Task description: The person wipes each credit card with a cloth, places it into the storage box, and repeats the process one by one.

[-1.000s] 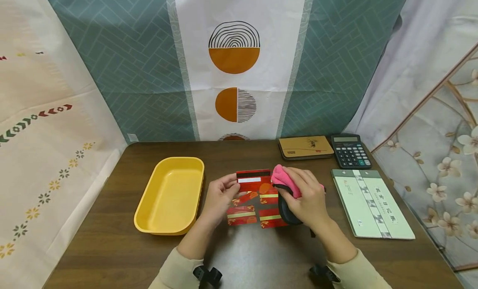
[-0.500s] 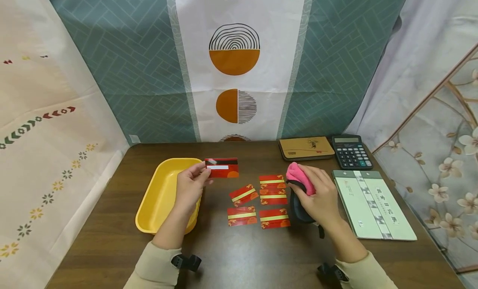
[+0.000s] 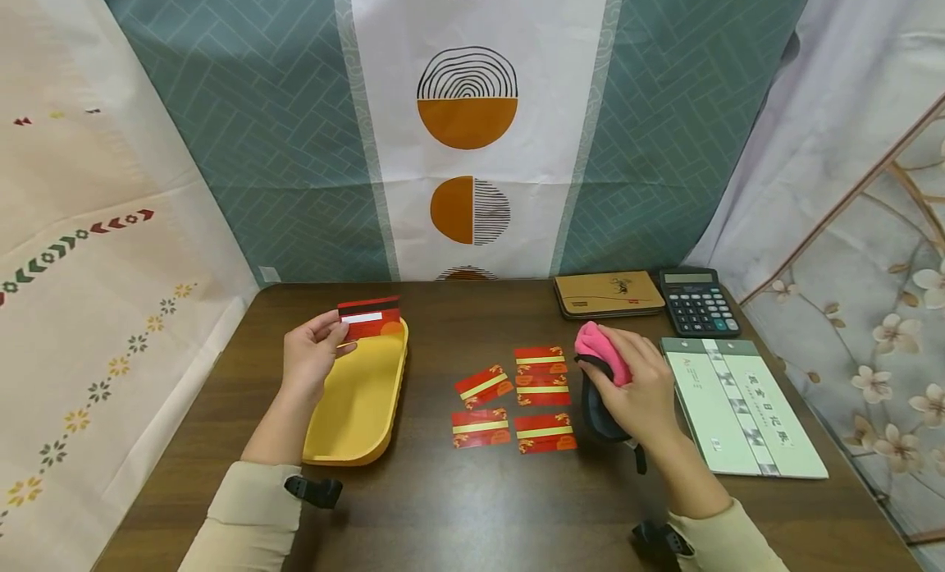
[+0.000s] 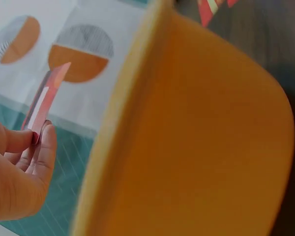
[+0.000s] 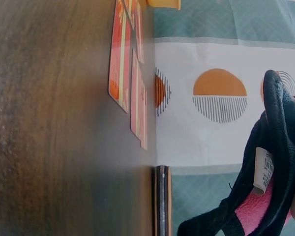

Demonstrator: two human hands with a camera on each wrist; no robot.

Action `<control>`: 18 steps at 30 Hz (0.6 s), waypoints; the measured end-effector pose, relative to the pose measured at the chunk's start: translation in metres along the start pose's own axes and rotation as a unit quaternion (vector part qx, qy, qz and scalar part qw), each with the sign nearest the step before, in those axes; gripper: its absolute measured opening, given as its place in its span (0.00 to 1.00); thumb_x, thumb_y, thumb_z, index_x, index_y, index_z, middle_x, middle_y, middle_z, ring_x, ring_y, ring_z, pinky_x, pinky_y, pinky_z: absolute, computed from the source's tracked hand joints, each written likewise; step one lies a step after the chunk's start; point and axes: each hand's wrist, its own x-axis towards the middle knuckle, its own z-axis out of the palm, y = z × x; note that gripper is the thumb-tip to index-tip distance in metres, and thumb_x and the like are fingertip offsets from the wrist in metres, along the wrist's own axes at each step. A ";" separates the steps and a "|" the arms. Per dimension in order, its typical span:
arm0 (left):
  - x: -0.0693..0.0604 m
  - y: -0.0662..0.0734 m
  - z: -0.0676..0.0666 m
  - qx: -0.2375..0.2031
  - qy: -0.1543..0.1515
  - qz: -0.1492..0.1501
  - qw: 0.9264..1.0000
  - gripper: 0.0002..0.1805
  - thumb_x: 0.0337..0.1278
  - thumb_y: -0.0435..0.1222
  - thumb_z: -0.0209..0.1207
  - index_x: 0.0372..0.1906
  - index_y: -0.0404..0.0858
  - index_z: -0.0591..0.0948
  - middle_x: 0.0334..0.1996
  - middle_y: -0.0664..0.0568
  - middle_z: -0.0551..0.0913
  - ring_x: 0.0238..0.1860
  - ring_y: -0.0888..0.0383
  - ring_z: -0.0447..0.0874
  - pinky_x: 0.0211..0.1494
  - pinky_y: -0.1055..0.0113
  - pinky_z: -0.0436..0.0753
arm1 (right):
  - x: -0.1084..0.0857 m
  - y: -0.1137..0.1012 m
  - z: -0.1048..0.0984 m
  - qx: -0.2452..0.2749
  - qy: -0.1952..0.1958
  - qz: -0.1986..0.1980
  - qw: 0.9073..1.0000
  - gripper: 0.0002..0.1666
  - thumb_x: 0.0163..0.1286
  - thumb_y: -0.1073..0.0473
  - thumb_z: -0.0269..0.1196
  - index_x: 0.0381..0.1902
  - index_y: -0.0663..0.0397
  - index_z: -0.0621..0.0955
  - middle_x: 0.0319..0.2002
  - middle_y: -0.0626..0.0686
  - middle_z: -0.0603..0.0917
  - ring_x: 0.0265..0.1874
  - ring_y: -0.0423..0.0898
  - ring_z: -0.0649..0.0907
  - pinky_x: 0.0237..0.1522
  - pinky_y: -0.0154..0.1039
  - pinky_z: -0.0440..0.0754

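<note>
The left hand (image 3: 310, 360) pinches a red card (image 3: 371, 319) with a black stripe and a white strip, held above the back part of the yellow tray (image 3: 354, 400). In the left wrist view thumb and fingers grip one end of the card (image 4: 45, 101), beside the large tray wall (image 4: 201, 128). At the right, the right hand (image 3: 641, 385) grips a folded pink and dark cloth item (image 3: 601, 354); the right wrist view shows its dark fabric (image 5: 280, 142) and a white tag. Several red cards (image 3: 481, 428) with gold stripes lie on the table between the hands.
A tan notebook (image 3: 609, 294) and a black calculator (image 3: 698, 302) stand at the back right. Pale green notepad (image 3: 741, 408) lies right of the right hand. Patterned cloths hang behind and beside the brown table (image 3: 458, 514).
The left hand has carried its card leftward from over the table cards to above the tray. The right hand has shifted slightly right, still gripping the cloth item.
</note>
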 end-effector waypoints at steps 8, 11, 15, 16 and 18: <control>0.011 -0.023 -0.010 0.031 -0.030 -0.038 0.998 0.23 0.73 0.24 0.52 0.69 0.21 0.68 0.56 0.33 0.76 0.37 0.68 0.83 0.45 0.67 0.88 | -0.002 0.005 0.003 -0.003 -0.013 -0.004 1.000 0.38 0.45 0.67 0.82 0.58 0.58 0.84 0.48 0.58 0.86 0.43 0.54 0.82 0.46 0.32 0.76; 0.013 -0.029 -0.010 0.050 -0.037 -0.038 0.997 0.23 0.72 0.23 0.52 0.68 0.18 0.67 0.54 0.32 0.75 0.35 0.67 0.82 0.41 0.71 0.88 | -0.003 0.006 0.004 -0.003 -0.017 -0.002 1.000 0.38 0.46 0.67 0.82 0.58 0.58 0.84 0.49 0.58 0.86 0.44 0.53 0.82 0.47 0.31 0.76; 0.015 -0.036 -0.011 0.083 -0.041 -0.035 0.995 0.22 0.71 0.22 0.52 0.65 0.16 0.69 0.48 0.32 0.77 0.32 0.65 0.82 0.38 0.72 0.88 | -0.004 0.007 0.004 -0.003 -0.023 0.002 1.000 0.38 0.47 0.67 0.82 0.58 0.57 0.83 0.49 0.58 0.86 0.45 0.53 0.82 0.49 0.30 0.75; 0.016 -0.037 -0.011 0.093 -0.043 -0.035 0.994 0.22 0.71 0.22 0.52 0.65 0.16 0.69 0.47 0.32 0.78 0.32 0.65 0.81 0.37 0.72 0.88 | -0.004 0.006 0.004 -0.002 -0.022 0.002 1.000 0.38 0.46 0.67 0.82 0.58 0.58 0.84 0.49 0.58 0.86 0.45 0.54 0.82 0.49 0.30 0.75; 0.016 -0.040 -0.011 0.111 -0.047 -0.035 0.992 0.21 0.70 0.21 0.52 0.64 0.15 0.70 0.46 0.31 0.79 0.31 0.65 0.81 0.36 0.72 0.88 | -0.004 0.005 0.004 -0.001 -0.024 0.002 1.000 0.38 0.46 0.67 0.82 0.58 0.57 0.84 0.49 0.58 0.86 0.45 0.54 0.82 0.49 0.30 0.75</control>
